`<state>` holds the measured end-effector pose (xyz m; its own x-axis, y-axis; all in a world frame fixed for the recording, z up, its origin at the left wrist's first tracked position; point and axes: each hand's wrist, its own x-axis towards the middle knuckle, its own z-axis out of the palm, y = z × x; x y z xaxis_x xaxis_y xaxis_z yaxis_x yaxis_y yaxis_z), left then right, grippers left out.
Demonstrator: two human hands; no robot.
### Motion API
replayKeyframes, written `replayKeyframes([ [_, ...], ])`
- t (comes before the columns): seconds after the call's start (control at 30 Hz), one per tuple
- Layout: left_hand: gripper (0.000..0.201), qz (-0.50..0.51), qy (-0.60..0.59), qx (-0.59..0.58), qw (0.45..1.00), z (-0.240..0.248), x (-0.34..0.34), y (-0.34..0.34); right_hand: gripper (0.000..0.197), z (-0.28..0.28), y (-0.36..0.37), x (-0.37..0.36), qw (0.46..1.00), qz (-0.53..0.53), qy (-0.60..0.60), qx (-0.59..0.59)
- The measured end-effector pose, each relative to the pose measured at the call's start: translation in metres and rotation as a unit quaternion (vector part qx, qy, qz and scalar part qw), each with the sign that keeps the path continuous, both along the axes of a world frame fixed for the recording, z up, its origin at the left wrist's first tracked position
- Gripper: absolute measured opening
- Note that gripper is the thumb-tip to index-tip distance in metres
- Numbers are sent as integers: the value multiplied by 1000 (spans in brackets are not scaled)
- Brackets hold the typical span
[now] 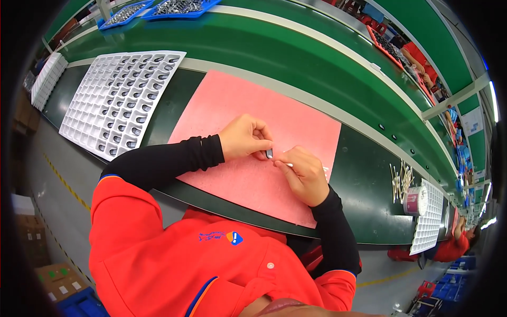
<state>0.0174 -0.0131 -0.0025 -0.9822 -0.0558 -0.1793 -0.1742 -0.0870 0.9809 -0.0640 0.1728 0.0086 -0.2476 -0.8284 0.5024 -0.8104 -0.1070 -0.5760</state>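
Above the pink mat [232, 195], my left hand [243, 138] pinches a small dark glossy oval part [269, 154] between thumb and fingers. Close beside it, my right hand [306, 177] is closed on a cotton swab [289, 165], whose white end shows at the fingers. The swab's other tip is close to the part; whether they touch I cannot tell. To the left lies a white compartment tray [87, 119], with similar dark parts in the compartments on its right side. A few small white bits rest near the mat's right edge.
Loose cotton swabs [400, 182] lie at the right by a round tub [415, 201] and another white tray [430, 216]. Stacked trays [46, 82] stand far left. Behind runs a green belt [296, 79] with a few dark parts. Blue bins [182, 14] sit beyond; co-workers sit at right.
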Motion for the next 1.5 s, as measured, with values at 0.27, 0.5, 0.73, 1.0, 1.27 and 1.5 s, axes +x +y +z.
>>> replayKeyframes([
  [0.27, 9, -9, 0, 4, 1000, 1, -1, 0, 8, 3, -2, -1, 999, -3, 32, -2],
  [0.5, 10, -15, 8, -17, 1000, 0, -2, -2, 9, 7, 3, -3, 1000, 8, 18, 18],
  [0.73, 12, 27, 23, -66, 997, 11, 1, -28, 11, 14, 24, -11, 989, -125, -62, -52],
  [1.0, 18, 453, 43, -598, 659, 15, 127, -289, 11, 14, 37, -22, 983, -160, -68, -54],
  [1.27, 23, 544, -112, -611, 564, -47, 217, -377, 11, 14, 37, -19, 983, -167, -56, -47],
  [1.5, 14, 415, -9, -761, 498, 0, 119, -326, 7, 23, 43, -24, 983, -163, -51, -75],
])
